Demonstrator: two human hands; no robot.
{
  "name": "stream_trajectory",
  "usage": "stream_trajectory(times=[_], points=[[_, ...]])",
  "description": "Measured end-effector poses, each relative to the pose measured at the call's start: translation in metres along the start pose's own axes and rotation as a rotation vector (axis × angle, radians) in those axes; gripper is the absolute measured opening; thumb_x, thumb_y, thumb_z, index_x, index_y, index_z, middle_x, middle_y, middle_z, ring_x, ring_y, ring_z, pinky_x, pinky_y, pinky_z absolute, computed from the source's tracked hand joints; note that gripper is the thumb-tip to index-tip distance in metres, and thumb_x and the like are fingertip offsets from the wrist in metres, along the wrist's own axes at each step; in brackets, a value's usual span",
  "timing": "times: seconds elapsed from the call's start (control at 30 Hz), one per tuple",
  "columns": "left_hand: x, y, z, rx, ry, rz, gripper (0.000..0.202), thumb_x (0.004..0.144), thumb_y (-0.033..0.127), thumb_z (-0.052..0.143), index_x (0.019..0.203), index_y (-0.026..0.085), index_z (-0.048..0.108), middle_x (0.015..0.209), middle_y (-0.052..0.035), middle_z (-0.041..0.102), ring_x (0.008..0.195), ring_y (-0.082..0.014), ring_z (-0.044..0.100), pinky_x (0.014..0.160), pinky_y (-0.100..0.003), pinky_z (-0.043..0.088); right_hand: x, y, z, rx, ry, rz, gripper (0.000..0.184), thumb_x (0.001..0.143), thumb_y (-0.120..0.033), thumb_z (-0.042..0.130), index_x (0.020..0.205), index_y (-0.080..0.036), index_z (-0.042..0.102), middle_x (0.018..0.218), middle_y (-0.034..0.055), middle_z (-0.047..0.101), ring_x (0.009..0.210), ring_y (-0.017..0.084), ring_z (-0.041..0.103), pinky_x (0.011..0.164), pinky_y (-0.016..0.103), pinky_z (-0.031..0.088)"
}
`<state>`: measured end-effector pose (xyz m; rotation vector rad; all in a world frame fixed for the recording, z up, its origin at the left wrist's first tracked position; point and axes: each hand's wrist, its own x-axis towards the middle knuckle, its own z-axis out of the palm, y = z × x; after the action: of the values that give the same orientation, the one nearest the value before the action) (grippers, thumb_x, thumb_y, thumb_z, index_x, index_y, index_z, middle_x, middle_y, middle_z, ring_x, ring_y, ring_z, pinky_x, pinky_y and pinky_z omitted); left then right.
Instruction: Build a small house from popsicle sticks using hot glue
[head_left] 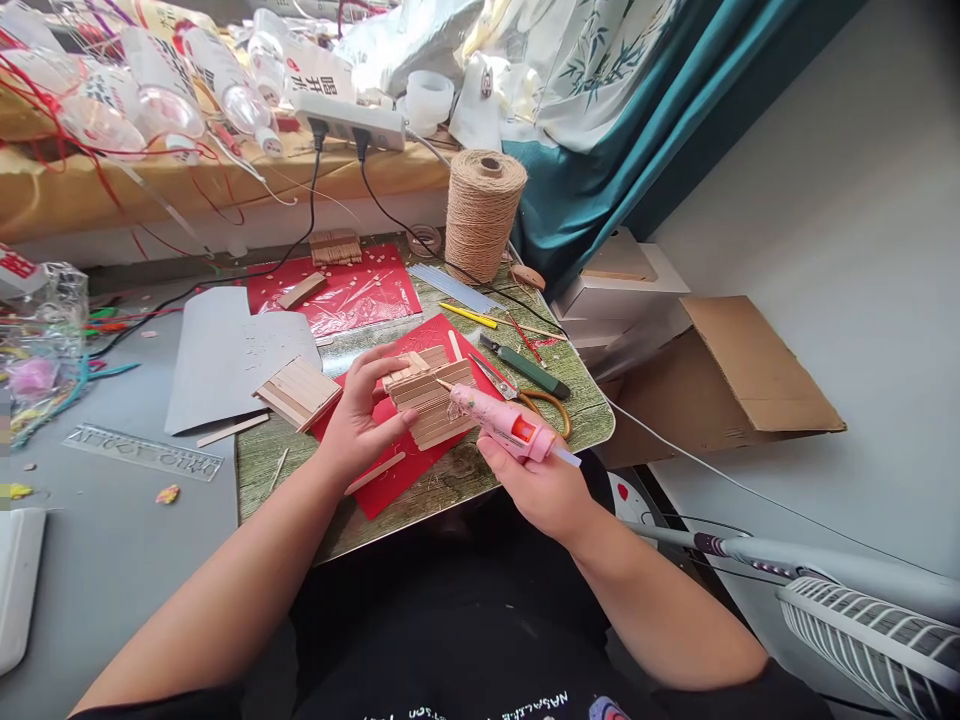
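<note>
My left hand is closed on a small panel of glued wooden craft sticks, held just above a red mat on the green wood-grain table. My right hand grips a pink hot glue gun whose nozzle points left and touches the stick panel's right side. Another finished stick panel lies to the left of my left hand. A loose craft stick rests on the red mat below my left hand.
Scissors, a green utility knife, a yellow pencil and a metal ruler lie behind my hands. A twine spool stands at the back. Grey paper, a clear ruler, a cardboard box and a fan surround the table.
</note>
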<state>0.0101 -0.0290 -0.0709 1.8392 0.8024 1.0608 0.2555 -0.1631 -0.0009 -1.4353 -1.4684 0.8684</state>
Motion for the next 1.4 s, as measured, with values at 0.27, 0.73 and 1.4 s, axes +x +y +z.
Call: stream_trajectory(times=[0.27,0.73,1.4], points=[[0.002,-0.004,0.000,-0.019,-0.024,0.009,0.057,0.093,0.047,0.080,0.144,0.034,0.057,0.160,-0.0129,0.053,0.151,-0.0354,0.051,0.114,-0.054,0.055,-0.002,0.006,0.002,-0.073,0.075,-0.020,0.023,0.105,-0.048,0.066,0.115,-0.028,0.073,0.109,0.0059,0.075,0.102,0.025,0.072,0.090,0.040,0.063],[0.002,0.006,-0.003,0.274,0.002,0.222,0.061,0.087,0.041,0.086,0.143,0.037,0.062,0.153,-0.0106,0.055,0.148,-0.0371,0.052,0.126,-0.063,0.042,-0.002,0.003,-0.001,-0.027,0.041,0.009,0.022,0.105,-0.047,0.065,0.102,-0.025,0.071,0.089,0.0034,0.069,0.078,0.022,0.065,0.078,0.039,0.061],[0.003,-0.001,-0.006,0.370,-0.086,0.241,0.059,0.084,0.038,0.086,0.140,0.036,0.066,0.157,-0.0115,0.052,0.149,-0.0389,0.053,0.126,-0.062,0.044,-0.006,0.011,-0.003,0.026,0.015,0.025,0.020,0.105,-0.044,0.066,0.101,-0.025,0.069,0.089,0.0025,0.065,0.079,0.021,0.063,0.078,0.037,0.057]])
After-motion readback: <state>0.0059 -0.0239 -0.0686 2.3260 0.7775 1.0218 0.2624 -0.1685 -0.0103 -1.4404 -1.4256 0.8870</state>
